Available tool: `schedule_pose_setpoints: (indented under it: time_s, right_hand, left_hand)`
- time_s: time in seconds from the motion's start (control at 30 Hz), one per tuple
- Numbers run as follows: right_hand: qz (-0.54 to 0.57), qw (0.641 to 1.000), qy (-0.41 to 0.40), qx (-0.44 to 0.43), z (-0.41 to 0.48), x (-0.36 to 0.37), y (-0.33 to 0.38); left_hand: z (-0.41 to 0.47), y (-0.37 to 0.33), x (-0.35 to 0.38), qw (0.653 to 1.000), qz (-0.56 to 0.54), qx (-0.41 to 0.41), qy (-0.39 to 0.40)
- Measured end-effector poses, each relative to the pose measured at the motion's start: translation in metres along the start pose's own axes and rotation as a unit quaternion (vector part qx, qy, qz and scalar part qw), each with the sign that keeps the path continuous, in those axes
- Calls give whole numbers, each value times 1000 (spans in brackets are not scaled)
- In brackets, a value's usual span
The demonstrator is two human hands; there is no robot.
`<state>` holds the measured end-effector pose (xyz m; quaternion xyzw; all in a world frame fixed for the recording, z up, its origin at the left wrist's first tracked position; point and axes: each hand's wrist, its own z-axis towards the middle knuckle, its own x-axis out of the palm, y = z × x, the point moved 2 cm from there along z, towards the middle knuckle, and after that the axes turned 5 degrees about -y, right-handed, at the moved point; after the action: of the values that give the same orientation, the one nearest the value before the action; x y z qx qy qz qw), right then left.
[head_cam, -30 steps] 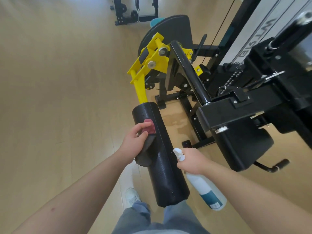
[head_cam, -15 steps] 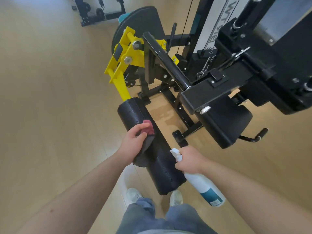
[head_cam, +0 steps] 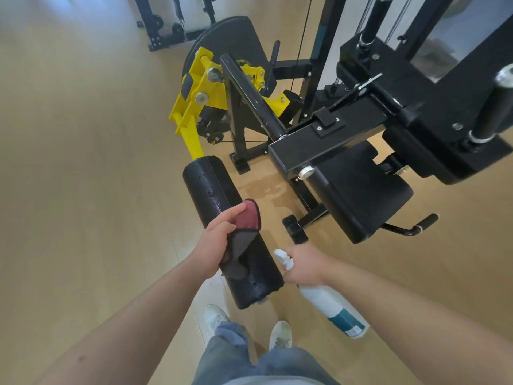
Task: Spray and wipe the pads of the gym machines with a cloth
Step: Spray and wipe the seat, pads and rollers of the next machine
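A black cylindrical roller pad (head_cam: 213, 190) hangs on a yellow lever arm (head_cam: 191, 134) of a gym machine, with wet droplets on its surface. My left hand (head_cam: 219, 240) grips a red and grey cloth (head_cam: 244, 232) and holds it against the middle of the roller. My right hand (head_cam: 304, 263) holds a white spray bottle (head_cam: 330, 304) with a teal label just right of the roller's near end, nozzle pointing up and left. A black seat pad (head_cam: 363, 195) sits to the right.
The black machine frame (head_cam: 327, 140) and weight stack guide rods (head_cam: 372, 20) fill the upper right. A handle (head_cam: 416, 226) sticks out below the seat. Wet patches mark the wooden floor (head_cam: 83, 162). Another black frame (head_cam: 166, 29) stands far back. My shoes (head_cam: 213, 318) are below the roller.
The view has shifted and tilted. My left hand has slid the cloth a little along the roller, with more red cloth showing. My right hand keeps the bottle beside the roller's near end.
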<state>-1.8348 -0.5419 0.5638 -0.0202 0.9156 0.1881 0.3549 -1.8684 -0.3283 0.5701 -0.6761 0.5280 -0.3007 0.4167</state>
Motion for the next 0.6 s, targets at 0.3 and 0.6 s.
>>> schedule_pose_setpoints:
  time_s: [0.3,0.6]
  right_hand:
    - [78,994,-76,-33,-2,6,-19]
    - [87,993,-71,-43,-9,28,-37]
  left_hand:
    - [-32,62,18,857,481,130,134]
    - [-26,104,22,746,612,259,38]
